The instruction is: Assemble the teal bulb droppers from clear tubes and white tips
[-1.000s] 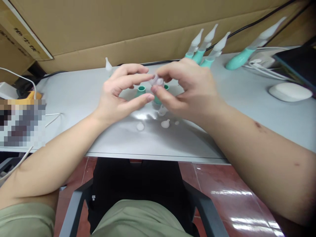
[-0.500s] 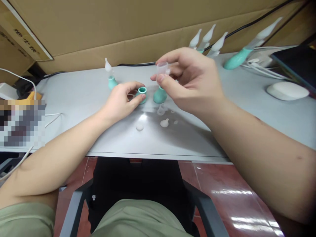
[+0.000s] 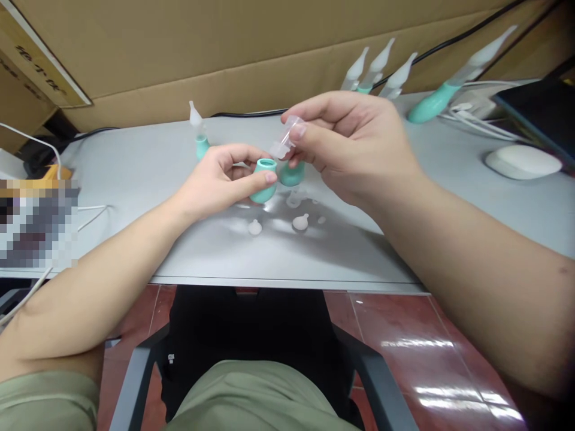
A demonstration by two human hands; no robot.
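Gripping a squat mint-green bulb with a round-rimmed mouth, the left hand has its thumb closed against the near side and its fingers curled behind. The bulb's mouth faces up; whether its base touches the light-grey tabletop cannot be told. The right hand pinches a short clear plastic tube between thumb and fingers, tilted so that its lower end points down toward the bulb and lies just beside the rim; contact between the two is unclear. Under the right hand's fingers a second mint-green bulb stands on the tabletop, partly covered by them. Nearer the front edge lie a white round cap with a small nub, a similar white cap to its right and a tiny whitish disc beside that. Behind the left hand stands a mint-green bulb with a white pointed tip; another such piece, long and slanting, rests at the back right.
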